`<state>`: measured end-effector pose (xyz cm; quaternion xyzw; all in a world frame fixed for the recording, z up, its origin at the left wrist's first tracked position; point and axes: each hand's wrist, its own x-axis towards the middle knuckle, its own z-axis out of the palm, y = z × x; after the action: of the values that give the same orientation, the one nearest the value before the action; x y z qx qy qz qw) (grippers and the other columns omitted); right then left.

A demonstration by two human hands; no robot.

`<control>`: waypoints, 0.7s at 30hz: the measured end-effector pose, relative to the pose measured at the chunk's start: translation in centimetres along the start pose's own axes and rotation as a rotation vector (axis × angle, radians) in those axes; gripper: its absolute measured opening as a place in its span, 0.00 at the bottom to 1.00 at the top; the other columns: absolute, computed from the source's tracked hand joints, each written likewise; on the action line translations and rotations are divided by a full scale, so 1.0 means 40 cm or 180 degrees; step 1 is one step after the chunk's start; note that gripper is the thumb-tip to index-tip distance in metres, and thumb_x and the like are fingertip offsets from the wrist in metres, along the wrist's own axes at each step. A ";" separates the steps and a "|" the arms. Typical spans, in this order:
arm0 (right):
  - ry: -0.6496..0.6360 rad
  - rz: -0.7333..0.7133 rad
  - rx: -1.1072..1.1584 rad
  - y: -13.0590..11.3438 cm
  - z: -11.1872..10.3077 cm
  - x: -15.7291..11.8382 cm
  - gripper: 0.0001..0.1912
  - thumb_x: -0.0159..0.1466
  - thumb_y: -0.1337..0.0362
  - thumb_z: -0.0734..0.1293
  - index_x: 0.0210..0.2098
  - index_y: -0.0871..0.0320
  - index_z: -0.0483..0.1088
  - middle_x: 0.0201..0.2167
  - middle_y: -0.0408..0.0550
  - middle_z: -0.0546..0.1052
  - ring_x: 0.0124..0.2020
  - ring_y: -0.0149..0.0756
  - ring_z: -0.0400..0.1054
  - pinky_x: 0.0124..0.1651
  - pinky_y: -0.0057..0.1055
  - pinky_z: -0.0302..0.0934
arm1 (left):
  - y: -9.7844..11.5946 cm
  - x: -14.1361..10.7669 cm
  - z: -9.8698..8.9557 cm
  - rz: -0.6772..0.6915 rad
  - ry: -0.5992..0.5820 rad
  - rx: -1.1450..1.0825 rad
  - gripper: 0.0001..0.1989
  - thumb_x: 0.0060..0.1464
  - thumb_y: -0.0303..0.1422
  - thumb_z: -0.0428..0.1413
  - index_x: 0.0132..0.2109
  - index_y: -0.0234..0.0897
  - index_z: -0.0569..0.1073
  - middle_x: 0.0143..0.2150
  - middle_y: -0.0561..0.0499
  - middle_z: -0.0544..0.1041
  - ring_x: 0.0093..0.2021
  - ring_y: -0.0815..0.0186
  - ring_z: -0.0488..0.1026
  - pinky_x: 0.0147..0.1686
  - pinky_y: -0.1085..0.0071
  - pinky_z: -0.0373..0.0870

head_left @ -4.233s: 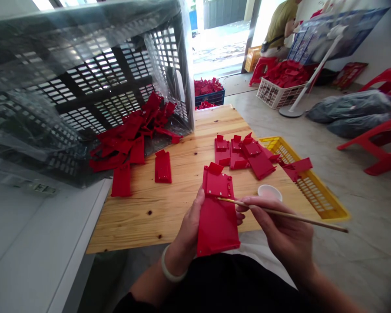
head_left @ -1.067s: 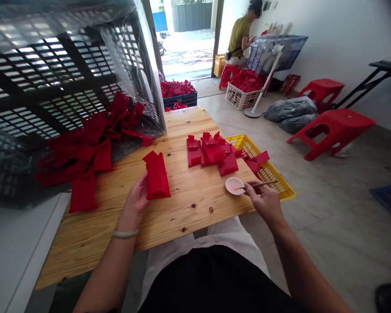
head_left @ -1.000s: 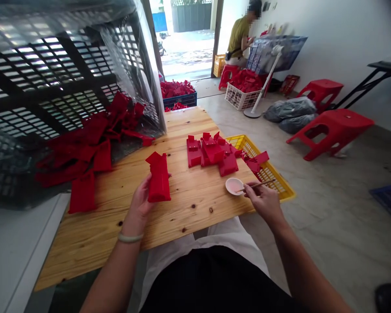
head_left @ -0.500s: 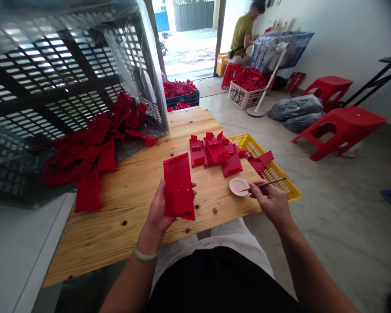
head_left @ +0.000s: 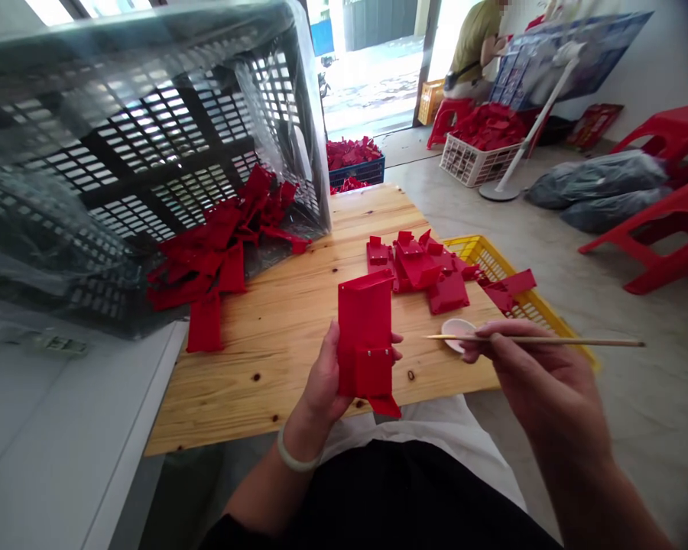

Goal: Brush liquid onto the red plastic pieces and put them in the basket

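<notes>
My left hand (head_left: 322, 372) is closed around a red plastic panel (head_left: 365, 321) with folded ends and two small metal dots, held upright above the table's near edge. Between the fingers of my right hand (head_left: 542, 378) is a thin wooden brush (head_left: 573, 341), nearly level, its pale tip pointing left toward the panel but apart from it. Behind the brush stands a small white dish (head_left: 457, 330), partly covered by my right fingers. Several similar red pieces (head_left: 416, 267) lie in a pile on the wooden table (head_left: 298, 321) beyond the dish.
A black crate (head_left: 120, 168) lined with clear plastic lies on its side at left, red pieces spilling out. A yellow basket (head_left: 556, 332) is beside the table's right edge. Farther off are red stools (head_left: 665, 229), a white fan (head_left: 536, 122) and a seated person (head_left: 473, 46).
My right hand has lifted the brush out of the dish and turned it level, tip leftward. The panel is tilted slightly more upright in my left hand. The view has swung left.
</notes>
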<state>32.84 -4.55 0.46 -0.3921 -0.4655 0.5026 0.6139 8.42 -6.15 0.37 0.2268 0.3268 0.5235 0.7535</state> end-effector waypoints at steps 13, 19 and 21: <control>-0.1405 -0.1405 -0.1331 -0.027 0.076 -0.018 0.15 0.74 0.74 0.67 0.56 0.50 0.74 0.46 0.45 0.82 0.47 0.37 0.78 0.52 0.32 0.73 | -0.019 -0.033 0.017 0.0411 0.0707 0.1466 0.37 0.65 0.65 0.53 0.54 0.36 0.83 0.54 0.39 0.85 0.49 0.54 0.80 0.45 0.65 0.74; -0.1428 -0.1563 -0.1633 -0.011 0.092 -0.016 0.14 0.74 0.74 0.68 0.55 0.52 0.73 0.45 0.45 0.81 0.46 0.35 0.78 0.52 0.31 0.72 | -0.025 -0.031 0.011 0.0436 0.0627 0.1550 0.35 0.69 0.63 0.50 0.55 0.37 0.83 0.53 0.41 0.85 0.48 0.57 0.79 0.45 0.66 0.73; -0.1378 -0.1578 -0.1630 -0.011 0.091 -0.014 0.14 0.74 0.74 0.68 0.55 0.52 0.73 0.44 0.45 0.81 0.45 0.35 0.78 0.51 0.31 0.72 | -0.025 -0.029 0.012 0.0460 0.0601 0.1511 0.35 0.69 0.63 0.51 0.55 0.37 0.82 0.54 0.41 0.85 0.49 0.56 0.79 0.47 0.66 0.74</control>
<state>29.42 -5.15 1.70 -0.2935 -0.7741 0.2784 0.4869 9.12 -7.60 0.33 0.3701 0.4923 0.5034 0.6060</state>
